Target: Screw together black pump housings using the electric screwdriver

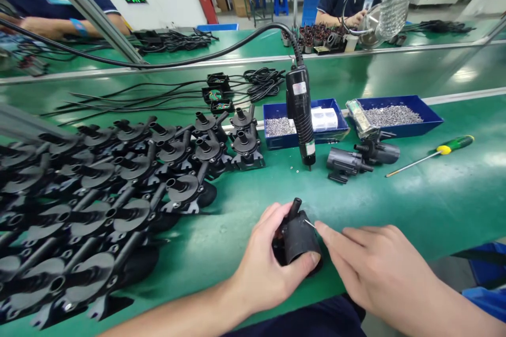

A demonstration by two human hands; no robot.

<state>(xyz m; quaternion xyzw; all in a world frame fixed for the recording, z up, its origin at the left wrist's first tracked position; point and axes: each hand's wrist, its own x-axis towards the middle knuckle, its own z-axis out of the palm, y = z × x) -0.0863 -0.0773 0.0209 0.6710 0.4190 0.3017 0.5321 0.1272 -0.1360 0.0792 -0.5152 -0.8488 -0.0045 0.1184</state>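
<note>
My left hand [265,263] is wrapped round a black pump body [297,234] that rests on the green bench near its front edge. My right hand [373,266] lies beside the pump, its fingertips pinching a small screw [310,224] at the pump's top edge. A black electric screwdriver [300,116] hangs on its cable just beyond the pump, tip down, untouched.
Several black pumps [118,189] are packed together at the left. Blue trays of screws [279,127] [395,115] stand behind the screwdriver. Two more pumps [361,158] and a green-handled screwdriver [435,154] lie at the right. Other people work at the far bench.
</note>
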